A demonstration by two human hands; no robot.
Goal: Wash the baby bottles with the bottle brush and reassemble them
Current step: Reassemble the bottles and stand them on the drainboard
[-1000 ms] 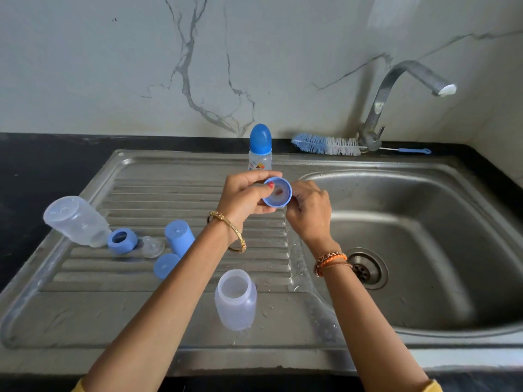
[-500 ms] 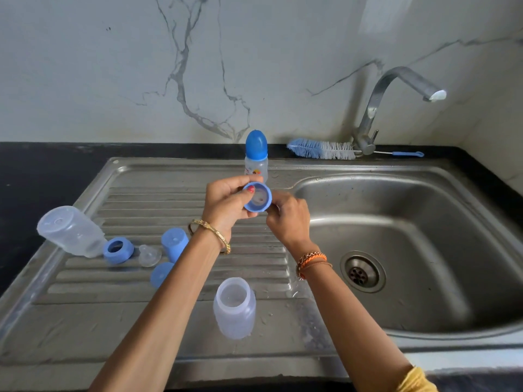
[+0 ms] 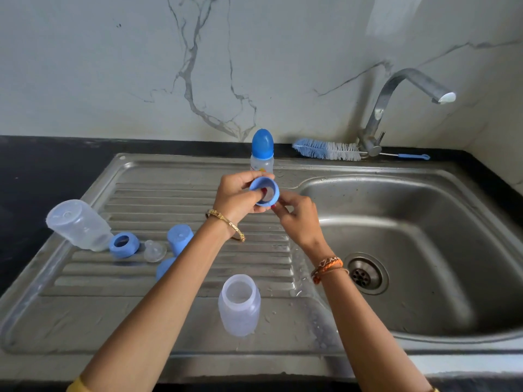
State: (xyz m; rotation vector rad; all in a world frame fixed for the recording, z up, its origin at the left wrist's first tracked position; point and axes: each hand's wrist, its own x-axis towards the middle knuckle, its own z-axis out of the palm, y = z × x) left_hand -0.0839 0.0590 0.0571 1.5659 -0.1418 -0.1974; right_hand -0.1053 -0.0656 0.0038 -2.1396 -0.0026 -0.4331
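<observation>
Now | left hand (image 3: 236, 198) grips blue collar ring (image 3: 265, 191) | right hand (image 3: 297, 219) pinches beneath, seemingly | capped bottle (image 3: 262, 151) label unreadable

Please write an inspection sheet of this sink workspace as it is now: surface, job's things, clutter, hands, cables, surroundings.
Surface: steel drainboard, some droplets.
Job's things: open bottle upright; second bottle lying; loose ring; teat; blue caps; capped bottle; bottle brush behind the basin.
Clutter: nothing seen.
Hands: left hand grips blue ring; right hand touches it from below.
Cables: nothing seen.
Surroundings: tap, marble wall.
</observation>
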